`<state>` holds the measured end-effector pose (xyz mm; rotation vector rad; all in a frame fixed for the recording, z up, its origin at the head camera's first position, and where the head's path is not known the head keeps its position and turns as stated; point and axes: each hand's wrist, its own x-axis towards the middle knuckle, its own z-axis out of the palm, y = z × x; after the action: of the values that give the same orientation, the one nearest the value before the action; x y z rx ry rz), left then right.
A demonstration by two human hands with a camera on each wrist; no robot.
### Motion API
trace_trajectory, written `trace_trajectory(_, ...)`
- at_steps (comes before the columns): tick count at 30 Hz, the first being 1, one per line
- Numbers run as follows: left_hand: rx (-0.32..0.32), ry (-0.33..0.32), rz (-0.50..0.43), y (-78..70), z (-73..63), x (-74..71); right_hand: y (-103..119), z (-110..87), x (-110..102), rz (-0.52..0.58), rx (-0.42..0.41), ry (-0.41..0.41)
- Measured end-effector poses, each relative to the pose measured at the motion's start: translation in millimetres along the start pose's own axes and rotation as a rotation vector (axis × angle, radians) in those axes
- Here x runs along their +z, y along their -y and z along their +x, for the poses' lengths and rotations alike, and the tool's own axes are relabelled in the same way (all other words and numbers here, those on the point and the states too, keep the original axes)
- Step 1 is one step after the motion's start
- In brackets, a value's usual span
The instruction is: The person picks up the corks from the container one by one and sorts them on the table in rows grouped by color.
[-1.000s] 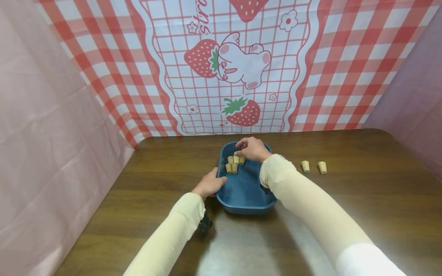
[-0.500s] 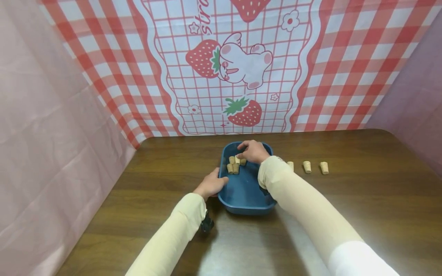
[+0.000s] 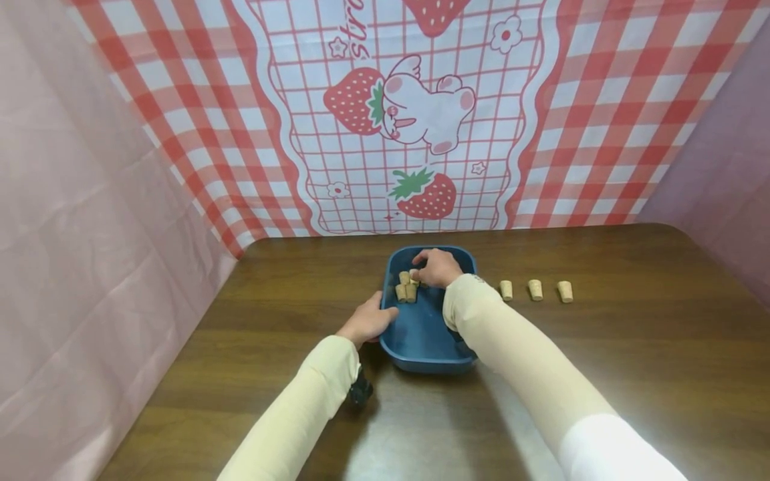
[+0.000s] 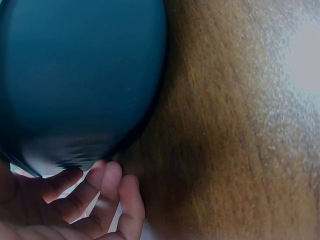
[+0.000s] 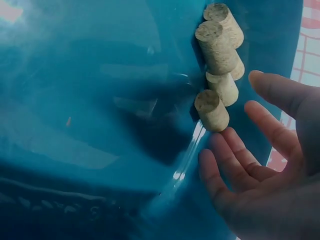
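Note:
A deep blue plastic bin [image 3: 426, 334] stands on the table. My left hand [image 3: 365, 322] grips its left side, thumb over the rim; in the left wrist view the fingers [image 4: 111, 177] curl against the outer wall. Inside, several tapered corks cluster toward the far left, among them a front cork [image 3: 401, 293]. My right hand [image 3: 439, 268] is over the bin at the cluster's right side. Its thumb and fingers are spread apart in the right wrist view, with a fingertip [image 5: 219, 140] right at the lower end of the nearest cork [image 5: 212, 112].
Three more corks stand in a row on the wooden table to the right of the bin: a near one [image 3: 506, 290], a middle one [image 3: 535, 290] and a far-right one [image 3: 565, 292]. A strawberry-print cloth [image 3: 421, 133] hangs behind the table.
My right hand has drawn slightly down and toward me inside the bin, and its sleeve now uncovers a third cork on the table. The left hand keeps its hold on the bin.

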<state>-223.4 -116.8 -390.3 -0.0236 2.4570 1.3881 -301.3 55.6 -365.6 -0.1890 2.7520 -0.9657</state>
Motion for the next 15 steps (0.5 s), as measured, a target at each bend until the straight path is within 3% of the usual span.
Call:
trace_trajectory(9, -0.004, 0.009, -0.001, -2.1, -1.6, 0.0, -3.5, 3.6, 2.6, -0.092, -0.023, -0.009)
trace_trajectory(15, -0.01, 0.018, -0.001, -1.5, -1.5, -0.8, -1.8, 3.8, 3.8, -0.088, -0.016, -0.01)
